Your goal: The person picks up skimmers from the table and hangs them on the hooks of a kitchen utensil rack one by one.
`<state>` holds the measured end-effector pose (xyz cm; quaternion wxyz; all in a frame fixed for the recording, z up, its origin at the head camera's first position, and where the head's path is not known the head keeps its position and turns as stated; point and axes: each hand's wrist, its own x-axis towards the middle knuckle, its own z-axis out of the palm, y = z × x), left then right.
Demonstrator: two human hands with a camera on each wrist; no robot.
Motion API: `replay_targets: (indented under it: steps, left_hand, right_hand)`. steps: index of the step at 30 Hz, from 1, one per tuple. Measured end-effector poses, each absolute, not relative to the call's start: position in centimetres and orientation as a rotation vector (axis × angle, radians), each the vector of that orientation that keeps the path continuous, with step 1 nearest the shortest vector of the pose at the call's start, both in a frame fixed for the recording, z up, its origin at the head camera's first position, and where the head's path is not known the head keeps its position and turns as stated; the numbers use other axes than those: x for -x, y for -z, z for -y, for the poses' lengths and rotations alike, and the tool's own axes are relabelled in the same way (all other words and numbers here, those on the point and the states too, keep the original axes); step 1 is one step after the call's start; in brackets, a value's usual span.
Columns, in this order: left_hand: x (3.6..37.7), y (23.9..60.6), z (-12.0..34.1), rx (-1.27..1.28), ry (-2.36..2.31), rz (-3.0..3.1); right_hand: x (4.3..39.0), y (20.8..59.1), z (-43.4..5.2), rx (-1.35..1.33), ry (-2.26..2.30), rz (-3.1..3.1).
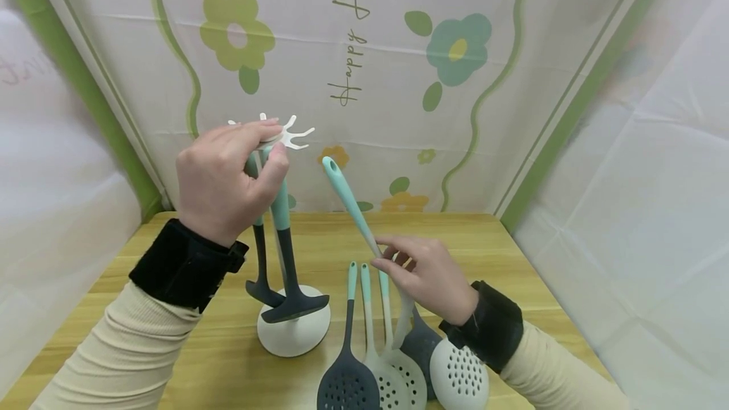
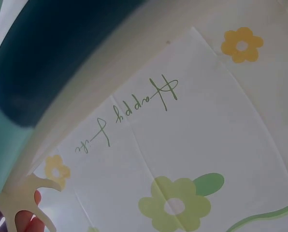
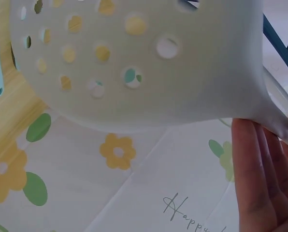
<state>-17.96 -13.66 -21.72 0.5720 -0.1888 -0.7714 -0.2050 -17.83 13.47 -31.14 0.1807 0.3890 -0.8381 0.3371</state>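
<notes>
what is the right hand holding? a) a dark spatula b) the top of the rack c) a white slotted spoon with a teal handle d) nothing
c: the right hand pinches the handle of the white slotted spoon, whose teal end tilts up, while the left hand holds the top of the rack.

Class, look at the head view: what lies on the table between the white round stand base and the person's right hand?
Three utensils lie there, handles pointing away, between the base and the right hand. The head view shows it.
</notes>
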Motion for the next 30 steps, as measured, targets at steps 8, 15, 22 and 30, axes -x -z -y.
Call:
replay_targets:
  steps: [8,15,22,30]
  left_hand:
    - [18.0,21.8,13.4,0.431,0.539,1.781]
    - [18.1,21.8,13.4,0.433,0.532,1.784]
    - [18.2,21.9,13.4,0.435,0.534,1.779]
    - [18.1,21.7,13.5,0.437,0.517,1.794]
  right_hand:
    - [18.0,30.8,-12.8,-1.145,-0.949,2.329]
    - [18.0,30.5,-12.6,-1.176,-0.940,2.305]
    - [17.9,30.2,-12.4,-1.176,-0.938,2.304]
    - [17.9,29.9,-12.3,-1.172,-0.950,2.303]
